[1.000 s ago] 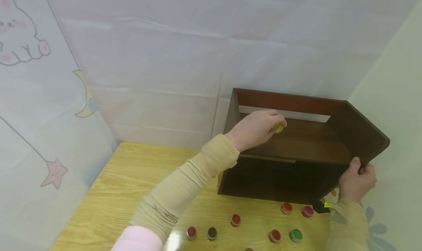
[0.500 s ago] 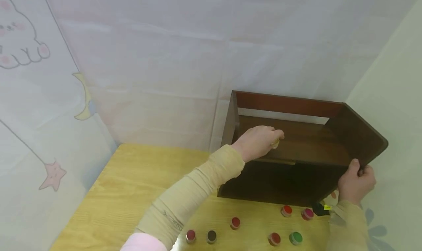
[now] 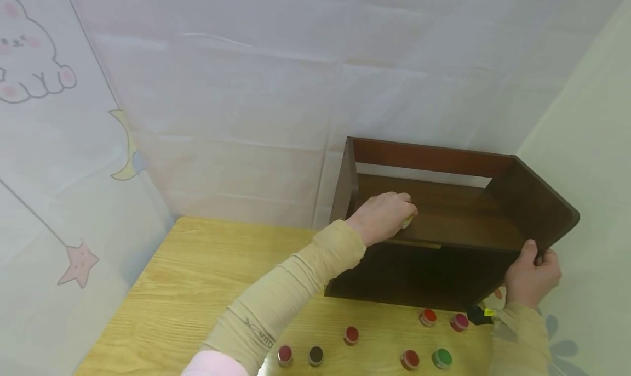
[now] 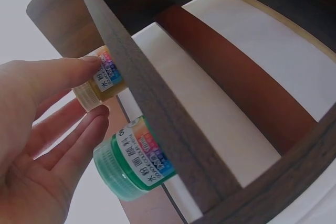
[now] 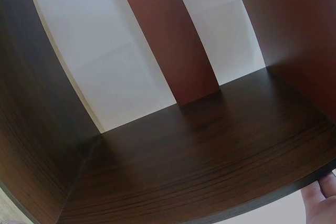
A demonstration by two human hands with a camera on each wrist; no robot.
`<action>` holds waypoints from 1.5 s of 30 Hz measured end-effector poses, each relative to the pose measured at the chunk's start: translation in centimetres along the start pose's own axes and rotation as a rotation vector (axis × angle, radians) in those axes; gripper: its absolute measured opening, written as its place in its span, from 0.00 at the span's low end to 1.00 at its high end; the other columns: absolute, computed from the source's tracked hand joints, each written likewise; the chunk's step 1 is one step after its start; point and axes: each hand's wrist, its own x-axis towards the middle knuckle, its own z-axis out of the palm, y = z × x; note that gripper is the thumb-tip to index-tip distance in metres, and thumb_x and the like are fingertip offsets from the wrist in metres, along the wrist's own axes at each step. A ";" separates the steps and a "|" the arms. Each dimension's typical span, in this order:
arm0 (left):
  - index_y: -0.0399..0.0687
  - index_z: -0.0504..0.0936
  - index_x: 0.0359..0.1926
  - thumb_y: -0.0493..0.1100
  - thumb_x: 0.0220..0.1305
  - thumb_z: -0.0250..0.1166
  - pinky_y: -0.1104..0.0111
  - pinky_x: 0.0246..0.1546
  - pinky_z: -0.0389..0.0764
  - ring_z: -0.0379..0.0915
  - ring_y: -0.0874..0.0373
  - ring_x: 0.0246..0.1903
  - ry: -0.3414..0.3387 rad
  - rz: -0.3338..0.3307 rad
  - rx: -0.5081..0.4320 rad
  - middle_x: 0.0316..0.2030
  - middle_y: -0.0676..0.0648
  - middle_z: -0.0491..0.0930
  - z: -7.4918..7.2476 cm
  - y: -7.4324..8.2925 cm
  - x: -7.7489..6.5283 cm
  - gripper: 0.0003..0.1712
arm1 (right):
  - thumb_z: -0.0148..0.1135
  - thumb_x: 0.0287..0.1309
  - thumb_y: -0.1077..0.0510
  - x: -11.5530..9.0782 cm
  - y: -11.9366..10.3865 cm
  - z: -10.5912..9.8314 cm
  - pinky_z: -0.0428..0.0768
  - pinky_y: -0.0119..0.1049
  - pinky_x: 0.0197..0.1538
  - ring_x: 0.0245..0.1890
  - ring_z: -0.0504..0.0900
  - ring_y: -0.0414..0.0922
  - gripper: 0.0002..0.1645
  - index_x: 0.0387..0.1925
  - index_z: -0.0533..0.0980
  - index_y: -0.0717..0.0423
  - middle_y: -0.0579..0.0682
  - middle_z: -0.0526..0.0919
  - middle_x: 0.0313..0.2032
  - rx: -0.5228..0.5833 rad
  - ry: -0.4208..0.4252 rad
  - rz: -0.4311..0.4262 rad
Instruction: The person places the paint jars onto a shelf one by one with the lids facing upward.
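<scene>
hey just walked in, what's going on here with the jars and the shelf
A person's left hand pinches a yellow jar at the shelf's upper board, beside a green jar. The right hand grips the front edge of the shelf's right side. More jars stand on the table in front.

Holding the left arm (image 3: pixel 278 305) stretched over the front edge of the shelf (image 3: pixel 473 217) near its left corner, pinching with the left hand (image 3: pixel 382 217); gripping the front right edge with the right hand (image 3: pixel 532 276), with thumb uppermost.
</scene>
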 end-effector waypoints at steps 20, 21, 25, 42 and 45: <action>0.58 0.90 0.49 0.39 0.70 0.64 0.74 0.37 0.82 0.76 0.59 0.43 0.035 -0.037 0.067 0.43 0.56 0.88 0.7 0.2 0.3 0.13 | 0.56 0.70 0.46 -0.2 -0.5 0.2 0.61 0.26 0.33 0.25 0.65 0.32 0.15 0.24 0.70 0.35 0.30 0.67 0.19 -0.018 0.013 -0.008; 0.59 0.90 0.50 0.40 0.70 0.64 0.74 0.38 0.82 0.76 0.59 0.43 0.034 -0.041 0.066 0.43 0.56 0.87 0.7 0.2 0.3 0.14 | 0.56 0.70 0.46 -0.1 -0.5 0.2 0.61 0.26 0.33 0.25 0.64 0.32 0.15 0.24 0.70 0.35 0.30 0.67 0.19 -0.019 0.012 -0.008; 0.59 0.90 0.51 0.40 0.69 0.65 0.74 0.39 0.82 0.75 0.59 0.44 0.030 -0.050 0.060 0.44 0.56 0.87 0.8 0.2 0.4 0.14 | 0.56 0.70 0.46 0.0 -0.3 0.2 0.60 0.26 0.32 0.25 0.64 0.33 0.16 0.23 0.69 0.36 0.31 0.66 0.19 -0.020 0.010 -0.006; 0.48 0.79 0.66 0.39 0.75 0.51 0.74 0.62 0.73 0.74 0.56 0.61 0.306 0.064 0.065 0.60 0.51 0.81 -2.8 0.2 -0.2 0.23 | 0.56 0.70 0.46 -0.4 -1.0 0.0 0.59 0.26 0.30 0.24 0.63 0.33 0.18 0.22 0.68 0.39 0.33 0.64 0.18 -0.027 0.008 -0.009; 0.47 0.79 0.66 0.37 0.73 0.51 0.75 0.60 0.74 0.76 0.56 0.58 0.337 0.094 0.040 0.59 0.50 0.81 -4.0 0.2 -0.4 0.24 | 0.55 0.70 0.46 -0.5 -1.0 0.0 0.59 0.26 0.30 0.23 0.62 0.33 0.18 0.22 0.67 0.40 0.33 0.63 0.17 -0.028 0.011 -0.013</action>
